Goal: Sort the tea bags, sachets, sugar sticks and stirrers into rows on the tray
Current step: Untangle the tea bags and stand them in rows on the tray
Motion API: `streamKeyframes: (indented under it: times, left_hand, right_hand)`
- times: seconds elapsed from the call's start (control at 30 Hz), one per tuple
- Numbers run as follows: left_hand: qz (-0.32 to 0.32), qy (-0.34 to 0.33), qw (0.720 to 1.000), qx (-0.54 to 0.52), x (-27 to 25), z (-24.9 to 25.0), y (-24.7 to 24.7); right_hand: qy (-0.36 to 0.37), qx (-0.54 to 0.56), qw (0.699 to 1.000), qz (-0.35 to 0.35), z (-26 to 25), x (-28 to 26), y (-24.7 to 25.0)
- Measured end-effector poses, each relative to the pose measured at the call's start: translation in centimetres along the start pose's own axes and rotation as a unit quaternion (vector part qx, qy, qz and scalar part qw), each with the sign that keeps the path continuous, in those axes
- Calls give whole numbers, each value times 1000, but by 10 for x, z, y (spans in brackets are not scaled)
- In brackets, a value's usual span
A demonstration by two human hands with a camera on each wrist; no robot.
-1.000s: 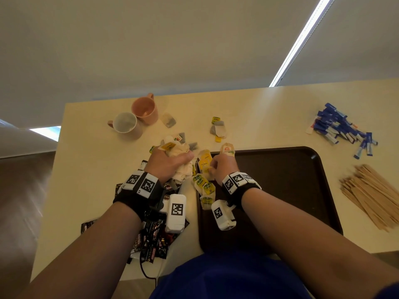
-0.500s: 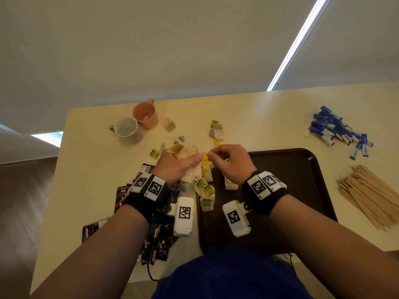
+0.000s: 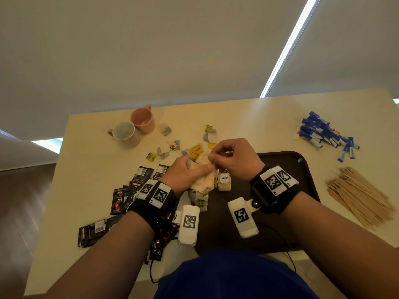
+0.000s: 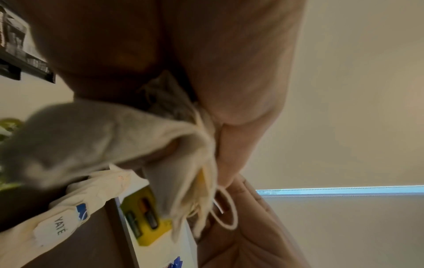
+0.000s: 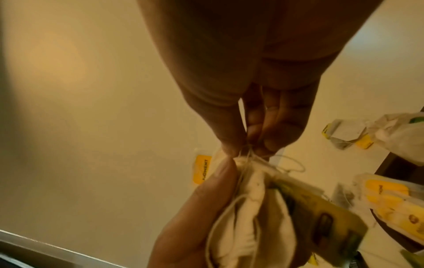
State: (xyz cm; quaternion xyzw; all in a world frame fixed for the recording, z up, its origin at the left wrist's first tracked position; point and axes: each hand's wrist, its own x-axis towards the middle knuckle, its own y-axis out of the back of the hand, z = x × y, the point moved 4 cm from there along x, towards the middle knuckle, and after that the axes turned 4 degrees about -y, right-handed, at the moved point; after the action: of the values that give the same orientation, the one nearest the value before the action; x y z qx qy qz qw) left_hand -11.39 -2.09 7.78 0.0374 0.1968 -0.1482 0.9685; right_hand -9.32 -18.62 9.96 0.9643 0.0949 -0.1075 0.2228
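A person stands at a cream table [image 3: 90, 169], both hands raised just above the near-left corner of a dark brown tray [image 3: 302, 165]. The left hand [image 3: 185, 175] curls its fingers and thumb around a bunched clump of tea bags [image 3: 204, 180], their paper pouches and strings tangled together. The right hand [image 3: 233, 158] pinches the knotted strings [image 5: 250, 157] at the top of that clump between thumb and fingertips. One tea bag with a white "YATE" tag [image 3: 224, 180] sits on the tray just beside the clump. Black coffee sachets [image 3: 127, 195] lie left of the tray, blue sugar sticks [image 3: 323, 132] and wooden stirrers [image 3: 358, 197] to its right, and two mugs [image 3: 133, 128] stand at the far left.
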Motion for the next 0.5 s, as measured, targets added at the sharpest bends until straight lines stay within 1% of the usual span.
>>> streamKeyframes:
  times: [0.1,0.17,0.27,0.4,0.5]
  left_hand:
    - [12,-9,1000,-13,0,3,-6]
    - [3,-25,1000,-1,0,8,-12]
    - [-6,-44,999,13,0,12,-23]
    - [8,-79,997,-13,-3,17,-31]
    - [16,-86,995,-37,-5,23,-37]
  right_hand:
    - [25,4,1000,-2,-2,-4,7]
    - [37,-7,999,-11,-5,-6,12]
    - [35,-22,999,-19,-8,-6,20]
    - [45,-17,999,-16,-8,-12,34]
    - [44,-11,999,-21,-6,-18,43]
